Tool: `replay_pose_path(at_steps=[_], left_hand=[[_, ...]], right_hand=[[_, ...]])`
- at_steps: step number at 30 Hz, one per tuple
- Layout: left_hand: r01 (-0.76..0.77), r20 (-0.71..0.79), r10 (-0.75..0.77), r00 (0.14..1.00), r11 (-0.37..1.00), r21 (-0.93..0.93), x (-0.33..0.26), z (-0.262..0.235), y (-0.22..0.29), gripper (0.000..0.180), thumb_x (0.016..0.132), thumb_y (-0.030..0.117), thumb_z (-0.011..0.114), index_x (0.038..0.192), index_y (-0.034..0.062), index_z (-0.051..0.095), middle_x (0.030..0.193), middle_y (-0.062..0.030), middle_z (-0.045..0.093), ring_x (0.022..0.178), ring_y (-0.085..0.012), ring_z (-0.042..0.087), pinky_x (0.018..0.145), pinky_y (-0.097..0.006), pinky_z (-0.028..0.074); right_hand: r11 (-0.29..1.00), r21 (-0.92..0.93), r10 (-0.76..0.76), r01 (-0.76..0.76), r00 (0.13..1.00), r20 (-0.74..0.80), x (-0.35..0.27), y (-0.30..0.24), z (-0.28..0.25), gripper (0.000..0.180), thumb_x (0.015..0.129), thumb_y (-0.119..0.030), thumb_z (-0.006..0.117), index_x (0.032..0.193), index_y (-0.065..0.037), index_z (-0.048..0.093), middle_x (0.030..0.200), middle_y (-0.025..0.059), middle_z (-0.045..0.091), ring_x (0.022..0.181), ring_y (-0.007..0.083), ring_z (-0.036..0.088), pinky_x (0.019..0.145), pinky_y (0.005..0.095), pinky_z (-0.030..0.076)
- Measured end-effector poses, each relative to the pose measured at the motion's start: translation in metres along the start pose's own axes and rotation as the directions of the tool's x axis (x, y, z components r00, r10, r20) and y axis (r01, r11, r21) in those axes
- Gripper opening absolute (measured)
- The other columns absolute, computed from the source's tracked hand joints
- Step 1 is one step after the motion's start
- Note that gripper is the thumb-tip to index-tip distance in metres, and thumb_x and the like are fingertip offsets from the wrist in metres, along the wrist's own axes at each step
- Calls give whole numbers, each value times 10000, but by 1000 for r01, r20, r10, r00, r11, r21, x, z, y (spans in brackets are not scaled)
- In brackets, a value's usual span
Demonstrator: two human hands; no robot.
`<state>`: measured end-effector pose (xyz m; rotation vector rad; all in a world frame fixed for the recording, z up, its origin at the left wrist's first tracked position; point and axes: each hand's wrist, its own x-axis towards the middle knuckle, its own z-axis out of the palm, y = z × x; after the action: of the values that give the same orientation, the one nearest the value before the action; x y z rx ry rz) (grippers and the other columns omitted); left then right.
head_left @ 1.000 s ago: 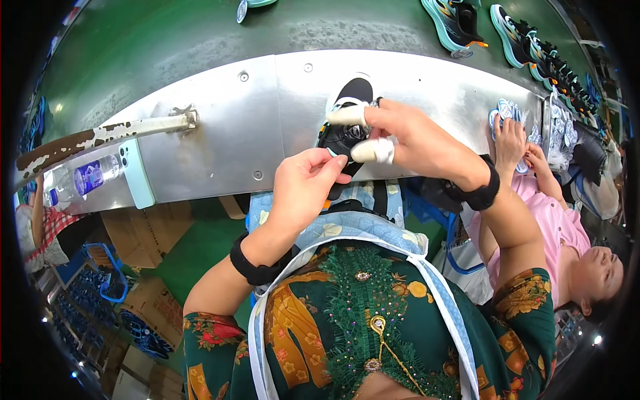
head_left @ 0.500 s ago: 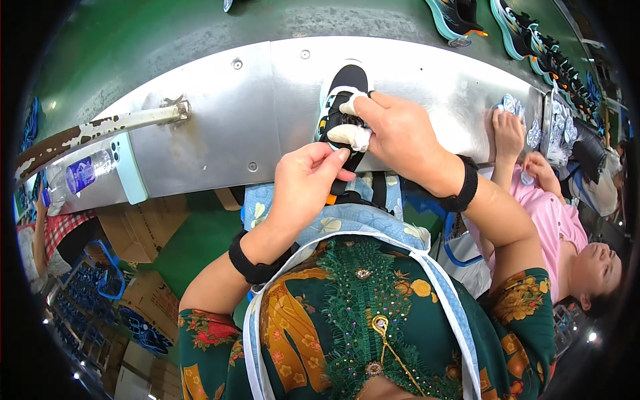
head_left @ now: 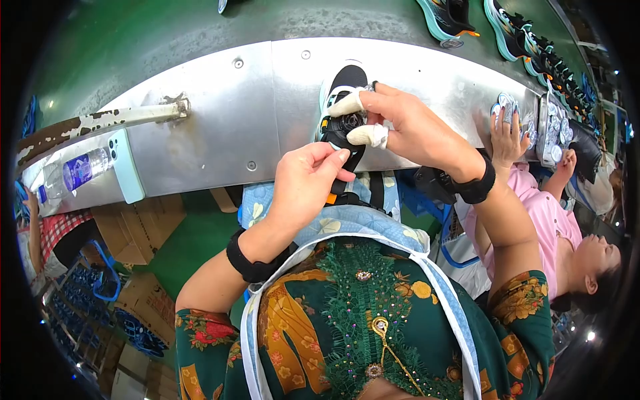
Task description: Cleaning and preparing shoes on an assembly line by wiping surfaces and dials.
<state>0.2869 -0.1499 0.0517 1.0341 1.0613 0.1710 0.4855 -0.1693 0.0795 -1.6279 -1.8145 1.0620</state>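
Black shoe (head_left: 341, 107) pinched by my right hand (head_left: 407, 127) (taped fingers), my left hand (head_left: 303, 187) should pinch its heel steady.

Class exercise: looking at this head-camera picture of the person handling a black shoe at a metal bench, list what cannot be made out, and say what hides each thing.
- Black shoe with white sole, head view: its middle is hidden by the right hand.
- Shoe's lower end: covered by the left hand.
- Clear plastic bottle: its far end is cut off by the picture's dark rim.
- Row of teal shoes: too small and bent for detail.
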Motion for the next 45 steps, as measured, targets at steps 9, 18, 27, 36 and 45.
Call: replay_pose_path(at_steps=[9, 18, 27, 36, 45], left_hand=[[29, -2, -29, 1000, 999, 39, -2, 2, 4, 244, 948, 234, 602, 965, 1, 672, 729, -81, 698, 429, -26, 433, 380, -200, 322], [6, 51, -6, 999, 1000, -8, 6, -5, 4, 252, 949, 237, 599, 951, -3, 676, 755, -109, 713, 408, -21, 412, 363, -200, 312], [29, 53, -27, 998, 998, -52, 5, -4, 1, 248, 946, 233, 600, 957, -1, 682, 769, -118, 717, 414, -28, 427, 380, -186, 337], [52, 81, -50, 995, 999, -17, 7, -6, 8, 241, 951, 232, 594, 960, 3, 668, 789, -109, 722, 463, -41, 474, 415, -198, 376], [-569, 273, 696, 664, 234, 788, -13, -30, -16, 326, 699, 100, 734, 1006, 80, 627, 1199, -225, 511, 1173, -422, 452, 946, -481, 394]], right_hand=[[954, 282, 126, -106, 991, -53, 5, 10, 12, 249, 808, -220, 727, 999, -85, 642, 845, 128, 631, 746, 276, 612, 658, 382, 494], [962, 267, 58, -62, 998, 22, 10, 8, 13, 199, 798, -110, 709, 985, -75, 651, 825, 46, 620, 811, 199, 560, 700, 331, 461], [988, 147, 35, -39, 999, 27, -7, 9, -9, 415, 806, -40, 676, 1204, -151, 641, 926, 125, 583, 853, 278, 585, 798, 354, 488], [985, -168, -73, 42, 980, -185, -38, -2, 31, 681, 673, 149, 521, 1286, -137, 597, 929, 136, 558, 862, 339, 569, 765, 393, 496], [908, -379, -73, -178, 824, -562, 12, 57, -77, 444, 809, -205, 732, 1235, -192, 609, 912, 151, 582, 788, 322, 595, 704, 398, 489]])
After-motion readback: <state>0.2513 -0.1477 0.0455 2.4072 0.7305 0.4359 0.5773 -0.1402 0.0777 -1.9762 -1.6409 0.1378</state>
